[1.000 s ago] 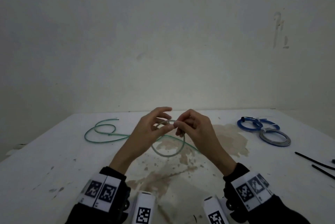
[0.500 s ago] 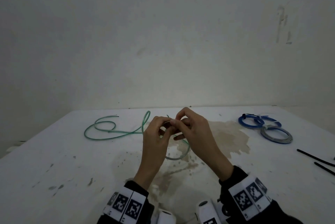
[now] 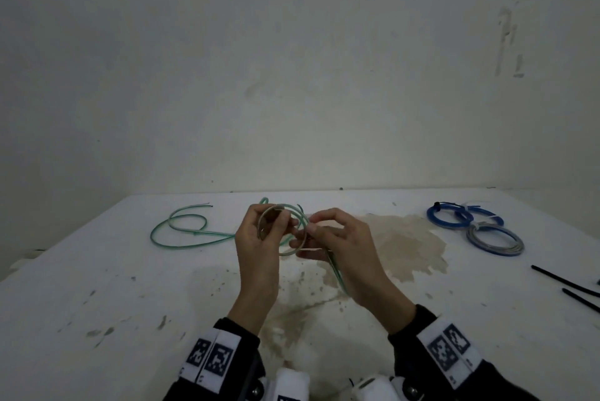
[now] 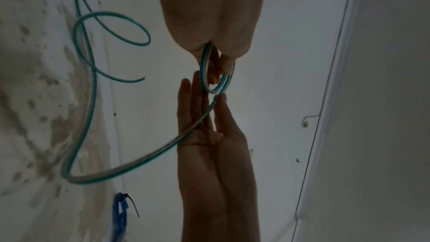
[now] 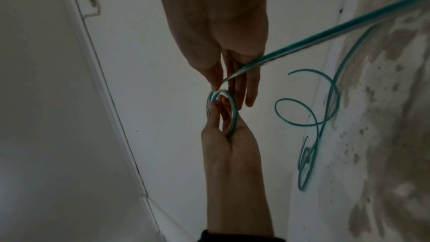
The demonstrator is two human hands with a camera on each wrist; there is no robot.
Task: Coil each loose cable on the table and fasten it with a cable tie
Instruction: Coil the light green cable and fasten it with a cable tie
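A green cable (image 3: 181,229) lies partly loose on the white table (image 3: 97,287), its tail curling at the left. The near part is wound into a small coil (image 3: 292,248) held above the table's middle. My left hand (image 3: 279,222) grips that coil between thumb and fingers; in the left wrist view the coil (image 4: 217,82) shows two turns at the left hand's fingertips (image 4: 221,62). My right hand (image 3: 310,231) pinches the cable just right of the coil. In the right wrist view the strand (image 5: 302,43) runs out between thumb and fingers of my right hand (image 5: 230,87).
A blue coil (image 3: 449,216) and a grey coil (image 3: 495,240), both tied, lie at the back right. Black cable ties (image 3: 565,283) lie at the right edge. A brown stain (image 3: 406,244) covers the table's middle. A wall stands behind the table.
The single hanging loop has become a small coil of two turns in my left hand. The loose tail on the table has been drawn toward the hands.
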